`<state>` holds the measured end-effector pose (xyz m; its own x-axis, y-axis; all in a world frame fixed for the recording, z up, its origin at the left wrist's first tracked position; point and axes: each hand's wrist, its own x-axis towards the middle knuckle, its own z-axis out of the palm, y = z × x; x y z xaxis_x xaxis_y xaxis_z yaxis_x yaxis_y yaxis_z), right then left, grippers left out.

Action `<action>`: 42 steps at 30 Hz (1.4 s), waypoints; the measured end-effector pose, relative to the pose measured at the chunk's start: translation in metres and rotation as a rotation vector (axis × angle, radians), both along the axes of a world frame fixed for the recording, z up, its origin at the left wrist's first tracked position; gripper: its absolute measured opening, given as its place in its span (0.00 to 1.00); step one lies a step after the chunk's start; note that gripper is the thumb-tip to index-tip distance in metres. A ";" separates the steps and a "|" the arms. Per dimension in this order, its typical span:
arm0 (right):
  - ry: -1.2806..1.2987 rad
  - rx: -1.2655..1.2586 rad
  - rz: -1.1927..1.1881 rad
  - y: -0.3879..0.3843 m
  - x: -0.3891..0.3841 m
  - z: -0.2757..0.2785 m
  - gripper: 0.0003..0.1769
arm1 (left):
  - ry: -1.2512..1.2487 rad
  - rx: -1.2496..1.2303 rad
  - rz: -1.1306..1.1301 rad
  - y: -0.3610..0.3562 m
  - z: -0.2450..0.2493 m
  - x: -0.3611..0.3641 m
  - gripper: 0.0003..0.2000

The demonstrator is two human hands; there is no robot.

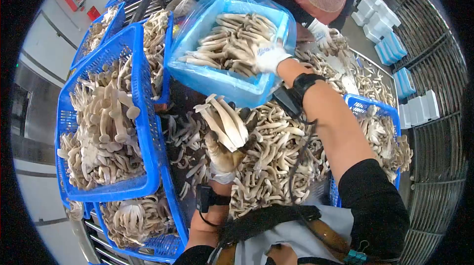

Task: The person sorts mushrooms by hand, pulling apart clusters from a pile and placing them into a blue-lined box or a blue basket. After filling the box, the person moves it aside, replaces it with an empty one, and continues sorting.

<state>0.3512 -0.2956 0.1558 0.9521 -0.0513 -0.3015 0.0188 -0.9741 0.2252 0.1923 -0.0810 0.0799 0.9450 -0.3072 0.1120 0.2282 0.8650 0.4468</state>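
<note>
Nearest the worker, a heap of loose mushrooms (276, 171) covers the table, with a blue basket (175, 210) of clustered mushrooms at near left. A larger filled basket (111, 195) sits tilted above it on the left; another basket (373, 102) stands to the right of the heap.

Over the left edge of the heap, the left hand (222, 159), in a soiled glove, is clamped on a bunch of mushrooms (224, 124). The bunch rises beyond the palm, its long axis slanting from far left to near right.

Critical relation: the bunch is on the near side of a light blue crate (217, 83) lined with clear film, and the near wall stands between it and the contents. The left hand has the bunch; the right hand is the nearer to the packed mushrooms (232, 42), which lie roughly parallel and lean across the crate.

The right hand (270, 58), in a white glove, reaches over the crate's right side and rests on those mushrooms. Whether its fingers grip any cannot be told.

Farther off at right, a co-worker's gloved hand (320, 30) is at another cluster (335, 45).
</note>
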 end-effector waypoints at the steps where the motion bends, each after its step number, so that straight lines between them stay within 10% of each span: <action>1: 0.050 0.018 -0.004 0.001 0.003 0.001 0.49 | -0.004 0.014 -0.014 0.003 0.002 0.001 0.45; 7: 0.153 0.012 0.047 -0.002 -0.003 0.027 0.43 | -0.032 -0.033 -0.003 0.006 0.005 0.002 0.41; 12: -0.375 0.795 0.029 0.028 -0.090 0.028 0.36 | -0.004 -0.025 -0.117 0.003 -0.003 0.002 0.37; 14: -0.335 1.054 0.411 0.051 -0.136 0.001 0.40 | 0.060 0.097 -0.125 -0.004 0.010 -0.006 0.36; 20: -0.306 0.923 0.490 0.057 -0.159 0.012 0.49 | 0.066 0.136 -0.233 -0.018 0.004 -0.010 0.37; 24: -0.835 0.477 0.608 0.036 -0.104 0.018 0.44 | -0.027 0.201 -0.145 -0.024 0.010 -0.002 0.33; 29: -0.422 0.310 0.461 0.011 -0.059 -0.031 0.30 | -0.085 0.433 0.173 -0.004 0.047 0.032 0.26; 34: -0.379 0.866 0.257 -0.018 -0.072 -0.015 0.22 | -0.461 0.939 0.441 -0.009 0.076 0.118 0.26; 38: -0.660 1.058 0.060 -0.032 -0.110 -0.028 0.18 | -1.402 1.806 0.565 -0.055 0.054 0.187 0.29; 42: -0.856 1.199 -0.151 -0.049 -0.174 -0.053 0.19 | -1.528 2.242 -0.010 -0.105 0.054 0.180 0.25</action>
<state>0.1771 -0.3447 0.1027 0.8662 -0.2958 0.4028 0.1826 -0.5629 -0.8061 0.3722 -0.1859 0.1342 0.6184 -0.7858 0.0071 -0.7845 -0.6179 -0.0535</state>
